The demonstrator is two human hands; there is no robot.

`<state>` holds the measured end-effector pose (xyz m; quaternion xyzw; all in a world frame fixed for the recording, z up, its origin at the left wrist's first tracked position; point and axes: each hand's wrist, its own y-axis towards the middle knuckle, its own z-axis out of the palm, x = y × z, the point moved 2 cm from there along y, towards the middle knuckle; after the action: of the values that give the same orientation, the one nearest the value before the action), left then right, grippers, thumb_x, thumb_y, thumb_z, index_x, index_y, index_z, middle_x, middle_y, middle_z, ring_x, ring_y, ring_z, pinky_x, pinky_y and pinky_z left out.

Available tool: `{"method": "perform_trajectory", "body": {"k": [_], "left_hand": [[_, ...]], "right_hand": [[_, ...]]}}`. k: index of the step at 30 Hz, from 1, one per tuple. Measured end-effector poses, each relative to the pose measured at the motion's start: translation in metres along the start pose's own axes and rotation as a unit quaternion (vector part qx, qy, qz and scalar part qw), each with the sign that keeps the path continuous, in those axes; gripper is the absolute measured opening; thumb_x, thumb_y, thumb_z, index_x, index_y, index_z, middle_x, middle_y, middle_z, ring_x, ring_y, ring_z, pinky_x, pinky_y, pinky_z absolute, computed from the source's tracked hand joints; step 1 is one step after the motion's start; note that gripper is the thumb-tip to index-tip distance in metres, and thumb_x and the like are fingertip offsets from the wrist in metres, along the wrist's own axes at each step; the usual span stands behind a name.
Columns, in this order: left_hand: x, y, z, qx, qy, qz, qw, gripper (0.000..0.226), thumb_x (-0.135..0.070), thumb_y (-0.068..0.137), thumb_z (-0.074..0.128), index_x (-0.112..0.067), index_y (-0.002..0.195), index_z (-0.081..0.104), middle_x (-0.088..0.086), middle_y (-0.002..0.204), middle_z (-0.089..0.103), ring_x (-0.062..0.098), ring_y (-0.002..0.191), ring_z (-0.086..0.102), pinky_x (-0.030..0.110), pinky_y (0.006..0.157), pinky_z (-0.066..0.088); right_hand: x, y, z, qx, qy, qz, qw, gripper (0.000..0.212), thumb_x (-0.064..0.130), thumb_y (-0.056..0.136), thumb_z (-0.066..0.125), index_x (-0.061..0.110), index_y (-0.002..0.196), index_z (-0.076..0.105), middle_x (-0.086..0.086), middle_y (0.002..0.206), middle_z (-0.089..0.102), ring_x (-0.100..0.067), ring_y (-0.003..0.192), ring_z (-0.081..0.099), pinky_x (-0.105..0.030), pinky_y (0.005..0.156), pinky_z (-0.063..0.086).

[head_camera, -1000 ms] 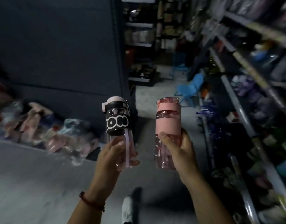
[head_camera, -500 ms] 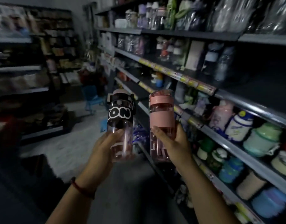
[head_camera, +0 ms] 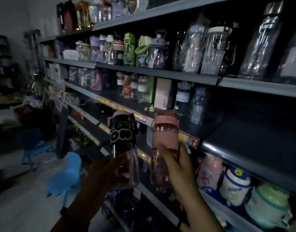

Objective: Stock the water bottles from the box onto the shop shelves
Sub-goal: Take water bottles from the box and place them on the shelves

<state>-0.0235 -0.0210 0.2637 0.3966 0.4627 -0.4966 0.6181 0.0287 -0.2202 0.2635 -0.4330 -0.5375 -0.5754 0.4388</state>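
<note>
My left hand (head_camera: pixel 105 173) grips a clear bottle with a black sleeve (head_camera: pixel 123 139) and a pale lid, held upright. My right hand (head_camera: pixel 179 166) grips a pink bottle (head_camera: pixel 164 139) with a pink band and lid, also upright. Both bottles are raised in front of the middle shelf (head_camera: pixel 244 131), whose dark board is bare at the right. Its front edge carries yellow and red price tags. The box is not in view.
Shelves above hold several wrapped bottles (head_camera: pixel 194 52) and a pink carton (head_camera: pixel 163 94). The shelf below carries a pink bottle (head_camera: pixel 209 173), a white and blue jar (head_camera: pixel 234 185) and a green container (head_camera: pixel 268 205). Two blue plastic chairs (head_camera: pixel 63 178) stand in the aisle at left.
My view has swung right from the aisle to face the shelves. Both hands have risen with their bottles toward the middle shelf.
</note>
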Motion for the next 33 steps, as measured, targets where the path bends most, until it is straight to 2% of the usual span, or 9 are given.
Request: {"method": "perform_trajectory", "body": {"k": [3,6,9,12,17,19,23,29,33], "left_hand": [[-0.001,0.061,0.015,0.03,0.033,-0.003,0.999,0.037,-0.028,0.072,0.073,-0.004,0.1,0.07,0.016,0.086,0.076,0.03,0.074,0.075,0.045,0.068,0.061],[0.0,0.119,0.031,0.082,0.048,-0.007,0.995,0.035,-0.026,0.073,0.074,-0.01,0.105,0.075,0.019,0.097,0.076,0.041,0.089,0.073,0.059,0.084,0.057],[0.001,0.175,0.046,0.138,0.043,-0.002,0.989,0.028,-0.021,0.076,0.079,-0.016,0.103,0.078,0.015,0.101,0.077,0.035,0.092,0.075,0.051,0.079,0.062],[0.0,0.224,0.058,0.208,0.05,0.018,0.977,0.042,-0.029,0.067,0.092,-0.012,0.101,0.075,0.015,0.095,0.075,0.03,0.084,0.072,0.039,0.073,0.06],[-0.001,0.307,0.072,0.295,0.044,-0.012,0.954,0.045,-0.025,0.065,0.095,-0.017,0.103,0.073,0.015,0.104,0.074,0.029,0.096,0.073,0.044,0.081,0.055],[-0.007,0.337,0.083,0.335,0.052,-0.011,0.941,0.048,-0.025,0.068,0.092,-0.017,0.111,0.071,0.016,0.108,0.074,0.03,0.097,0.073,0.048,0.087,0.057],[-0.018,0.381,0.103,0.392,0.087,0.029,0.915,0.045,-0.019,0.072,0.084,-0.011,0.114,0.071,0.015,0.106,0.075,0.027,0.092,0.074,0.038,0.078,0.059],[-0.018,0.411,0.124,0.446,0.104,0.058,0.887,0.047,-0.019,0.067,0.082,-0.014,0.112,0.071,0.001,0.105,0.077,0.015,0.099,0.073,0.019,0.077,0.057],[-0.008,0.421,0.14,0.438,0.101,0.063,0.891,0.058,-0.017,0.061,0.085,-0.015,0.117,0.069,0.002,0.114,0.075,0.015,0.108,0.07,0.031,0.093,0.057]], "right_hand": [[0.0,0.051,-0.004,-0.031,0.003,0.004,0.999,0.038,0.042,0.09,0.076,0.04,0.126,0.062,0.011,0.105,0.076,-0.008,0.088,0.075,-0.036,0.079,0.06],[-0.001,0.091,-0.012,-0.088,-0.018,0.002,0.996,0.024,0.036,0.092,0.076,0.038,0.112,0.065,0.013,0.096,0.075,-0.005,0.083,0.073,-0.036,0.077,0.059],[-0.004,0.125,-0.022,-0.155,-0.045,0.003,0.987,0.026,0.04,0.09,0.077,0.035,0.115,0.069,0.01,0.099,0.077,-0.011,0.088,0.074,-0.04,0.081,0.059],[-0.005,0.153,-0.031,-0.208,-0.054,-0.015,0.976,0.023,0.035,0.09,0.078,0.033,0.111,0.069,0.009,0.094,0.077,-0.006,0.079,0.074,-0.03,0.067,0.057],[0.0,0.185,-0.035,-0.287,-0.059,-0.049,0.955,0.033,0.03,0.089,0.078,0.03,0.12,0.069,0.01,0.105,0.078,-0.01,0.095,0.074,-0.028,0.073,0.054],[0.004,0.198,-0.039,-0.298,-0.061,-0.048,0.951,0.025,0.026,0.091,0.076,0.027,0.115,0.072,0.009,0.096,0.08,-0.007,0.085,0.076,-0.022,0.067,0.055],[0.009,0.217,-0.044,-0.329,-0.083,-0.057,0.939,0.02,0.023,0.092,0.076,0.023,0.111,0.072,0.005,0.086,0.079,-0.008,0.072,0.075,-0.018,0.055,0.054],[0.005,0.229,-0.049,-0.334,-0.077,-0.07,0.937,0.029,0.023,0.09,0.078,0.019,0.118,0.073,0.0,0.095,0.079,-0.018,0.085,0.074,-0.03,0.07,0.057],[0.001,0.237,-0.053,-0.325,-0.113,-0.091,0.935,0.031,0.011,0.09,0.078,0.017,0.12,0.07,-0.001,0.093,0.079,-0.017,0.081,0.074,-0.026,0.06,0.055]]}}
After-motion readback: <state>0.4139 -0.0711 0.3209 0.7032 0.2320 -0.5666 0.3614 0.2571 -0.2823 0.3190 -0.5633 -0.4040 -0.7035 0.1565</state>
